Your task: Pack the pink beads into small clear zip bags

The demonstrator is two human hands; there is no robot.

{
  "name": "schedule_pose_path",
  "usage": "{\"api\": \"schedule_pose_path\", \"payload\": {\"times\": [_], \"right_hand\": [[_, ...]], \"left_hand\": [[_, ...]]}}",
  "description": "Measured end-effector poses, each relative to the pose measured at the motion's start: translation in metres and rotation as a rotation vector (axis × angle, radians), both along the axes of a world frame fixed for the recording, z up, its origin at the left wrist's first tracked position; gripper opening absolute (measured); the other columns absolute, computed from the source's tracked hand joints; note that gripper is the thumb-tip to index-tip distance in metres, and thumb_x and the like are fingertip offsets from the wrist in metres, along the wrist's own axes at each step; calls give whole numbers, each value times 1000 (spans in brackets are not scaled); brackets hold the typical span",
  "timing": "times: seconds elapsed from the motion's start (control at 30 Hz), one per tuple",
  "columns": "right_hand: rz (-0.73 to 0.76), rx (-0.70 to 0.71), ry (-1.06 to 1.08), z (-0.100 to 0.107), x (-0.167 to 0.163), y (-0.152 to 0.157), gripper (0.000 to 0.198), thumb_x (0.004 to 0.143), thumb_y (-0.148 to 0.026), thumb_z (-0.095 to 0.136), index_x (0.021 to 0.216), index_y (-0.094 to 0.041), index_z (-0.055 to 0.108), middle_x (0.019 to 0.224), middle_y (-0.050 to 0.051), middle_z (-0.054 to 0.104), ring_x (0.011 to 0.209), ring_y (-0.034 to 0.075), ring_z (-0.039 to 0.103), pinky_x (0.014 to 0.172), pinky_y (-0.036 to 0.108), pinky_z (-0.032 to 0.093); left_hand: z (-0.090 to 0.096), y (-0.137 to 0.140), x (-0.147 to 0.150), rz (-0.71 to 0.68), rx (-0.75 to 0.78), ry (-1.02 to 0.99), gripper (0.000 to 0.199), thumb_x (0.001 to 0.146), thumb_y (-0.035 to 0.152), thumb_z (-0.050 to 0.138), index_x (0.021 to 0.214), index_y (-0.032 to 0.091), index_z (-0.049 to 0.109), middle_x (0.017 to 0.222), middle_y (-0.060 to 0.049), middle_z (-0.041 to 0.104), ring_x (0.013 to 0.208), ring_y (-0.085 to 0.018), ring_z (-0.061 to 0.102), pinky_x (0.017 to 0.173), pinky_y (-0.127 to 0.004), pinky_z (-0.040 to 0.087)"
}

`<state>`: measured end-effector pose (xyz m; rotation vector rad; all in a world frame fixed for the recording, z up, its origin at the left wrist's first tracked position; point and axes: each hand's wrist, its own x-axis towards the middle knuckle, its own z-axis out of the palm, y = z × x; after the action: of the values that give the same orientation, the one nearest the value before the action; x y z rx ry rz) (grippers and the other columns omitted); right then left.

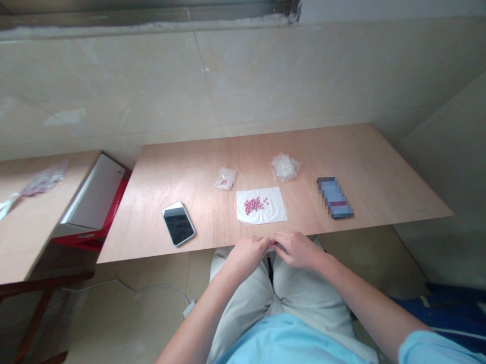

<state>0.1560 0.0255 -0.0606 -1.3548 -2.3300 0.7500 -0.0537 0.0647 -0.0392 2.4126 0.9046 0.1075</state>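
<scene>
At the table's front edge my left hand (252, 251) and my right hand (295, 248) meet, fingertips touching. The fingers of both are curled and closed, and whatever lies between them, if anything, is hidden or too small to make out. Just beyond them a white cloth (275, 210) lies flat on the table. Many small pink-red beads (252, 205) are spread over its left and middle part, mostly in one cluster. Behind the cloth sit a small clear bag (225, 179) with a few reddish pieces in it and a pile of clear plastic bags (285, 168).
A phone with a pale case (179, 224) lies left on the wooden table (213, 237); another phone, pixelated (335, 198), lies right. A second table (22, 213) stands at the left with a plastic bag (44, 180) on it. A white cable (143, 287) runs along the floor.
</scene>
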Motion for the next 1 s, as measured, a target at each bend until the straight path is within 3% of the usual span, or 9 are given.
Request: {"api": "schedule_pose_path", "payload": {"times": [0.27,0.47,0.6,0.73,0.87,1.0], "right_hand": [[2,-1,-36,5,-1,3,13,102,-22,50,98,-18,62,95,7,68,88,20,62,75,29,44],[-42,39,-54,2,10,10,23,103,-28,49,84,-19,59,83,5,65,77,19,59,68,28,40],[-171,63,21,4,28,13,30,105,-30,44,79,-20,57,76,4,62,70,18,57,65,28,39],[-246,48,87,12,35,12,32,104,-33,45,77,-20,57,70,2,59,64,16,55,64,28,39],[-236,39,101,10,33,11,33,102,-34,48,74,-20,56,67,1,59,62,16,54,61,27,39],[-247,30,113,5,33,12,28,102,-32,49,80,-20,62,71,2,63,65,16,58,63,28,41]], "left_hand": [[-3,5,-6,28,16,35,26,104,32,44,92,18,61,84,-5,71,75,-19,66,65,-26,40],[-5,21,-25,97,26,80,20,101,29,47,89,18,60,78,-5,69,71,-19,64,61,-26,37],[6,32,-42,210,61,72,22,102,28,44,88,18,58,78,-5,67,69,-17,61,61,-26,37],[20,31,-45,195,90,7,20,102,27,45,90,19,58,78,-4,64,69,-16,58,61,-26,37],[27,37,-50,205,131,-30,22,101,21,45,88,18,62,85,-6,65,78,-17,60,70,-28,44],[35,61,-69,257,227,-31,26,100,16,42,110,19,66,101,-8,67,93,-20,63,84,-31,47]]}}
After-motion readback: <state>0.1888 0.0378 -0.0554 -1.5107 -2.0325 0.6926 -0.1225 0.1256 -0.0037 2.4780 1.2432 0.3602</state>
